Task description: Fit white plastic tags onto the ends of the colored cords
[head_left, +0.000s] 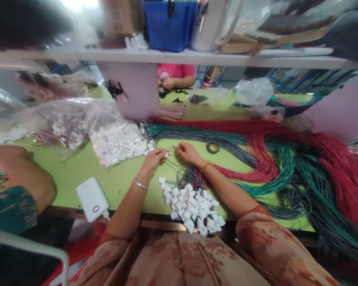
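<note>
My left hand (155, 159) pinches a small white connector housing (166, 154), from which a thin dark wire trails. Just to its right, my right hand (187, 153) is closed on thin wires whose metal terminals (173, 147) poke out past the fingertips. The two hands are a short gap apart over the green tabletop. In front of me lies a heap of white connectors (191, 204) fitted on wires, hanging partly over the table's edge. Beyond my left hand, loose white housings (119, 145) spill from a clear plastic bag.
Long bundles of red wires (256, 127) and green wires (283, 167) sweep across the right side. A roll of black tape (213, 148) and a white power bank (92, 198) lie on the table. A shelf (179, 58) crosses overhead. Co-workers sit opposite and at left.
</note>
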A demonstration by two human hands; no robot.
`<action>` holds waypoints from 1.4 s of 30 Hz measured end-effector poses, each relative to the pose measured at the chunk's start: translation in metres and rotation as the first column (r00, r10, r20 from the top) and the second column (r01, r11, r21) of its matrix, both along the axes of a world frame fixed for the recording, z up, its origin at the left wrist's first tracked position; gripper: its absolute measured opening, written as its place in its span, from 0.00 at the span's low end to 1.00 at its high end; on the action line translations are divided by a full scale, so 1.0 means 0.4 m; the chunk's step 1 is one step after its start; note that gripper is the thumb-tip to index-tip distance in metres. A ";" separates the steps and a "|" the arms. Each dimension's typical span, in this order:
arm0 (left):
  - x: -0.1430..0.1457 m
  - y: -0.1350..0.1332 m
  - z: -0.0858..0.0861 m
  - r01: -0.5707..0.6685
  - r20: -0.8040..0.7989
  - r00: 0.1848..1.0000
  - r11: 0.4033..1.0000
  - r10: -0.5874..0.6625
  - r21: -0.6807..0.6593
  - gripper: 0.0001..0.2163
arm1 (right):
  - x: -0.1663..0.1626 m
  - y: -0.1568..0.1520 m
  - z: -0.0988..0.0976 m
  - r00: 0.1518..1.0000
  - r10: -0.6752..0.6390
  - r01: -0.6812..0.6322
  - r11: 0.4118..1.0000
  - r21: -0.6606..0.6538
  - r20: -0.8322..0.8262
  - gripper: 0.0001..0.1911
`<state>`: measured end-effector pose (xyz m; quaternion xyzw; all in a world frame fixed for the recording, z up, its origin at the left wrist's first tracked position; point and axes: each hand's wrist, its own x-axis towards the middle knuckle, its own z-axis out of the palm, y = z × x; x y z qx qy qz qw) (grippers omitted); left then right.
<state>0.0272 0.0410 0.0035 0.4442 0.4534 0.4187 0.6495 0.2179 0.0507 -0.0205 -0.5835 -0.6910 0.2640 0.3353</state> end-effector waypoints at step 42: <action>0.041 -0.018 -0.023 -0.056 0.189 0.981 0.993 0.036 0.100 0.11 | -0.053 -0.072 0.059 0.974 0.054 -0.057 0.998 -0.010 -0.219 0.14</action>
